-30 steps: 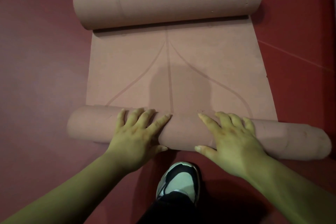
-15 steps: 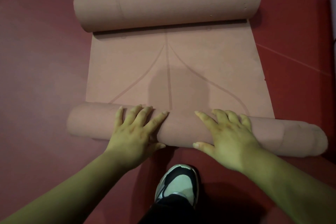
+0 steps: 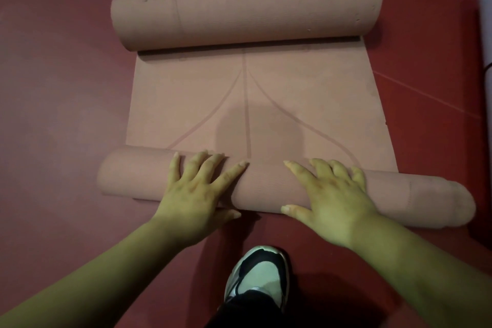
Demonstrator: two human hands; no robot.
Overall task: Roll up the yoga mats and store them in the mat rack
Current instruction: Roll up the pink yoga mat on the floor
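A pink yoga mat (image 3: 279, 104) lies on the red floor, curled into a roll at both ends. The near roll (image 3: 138, 176) runs across in front of me; the far roll (image 3: 245, 10) lies at the top. My left hand (image 3: 197, 194) presses flat on the near roll left of centre, fingers spread. My right hand (image 3: 332, 197) presses on it right of centre, fingers spread, thumb at the near side. Flat mat with curved printed lines shows between the two rolls.
My shoe (image 3: 259, 277) stands on the red floor (image 3: 58, 88) just behind the near roll. The edge of a pale grey-lilac mat (image 3: 486, 26) shows at the right border. Thin lines cross the floor.
Both hands and the near roll have moved slightly away from me, toward the far roll. The flat stretch between the rolls has grown a little shorter.
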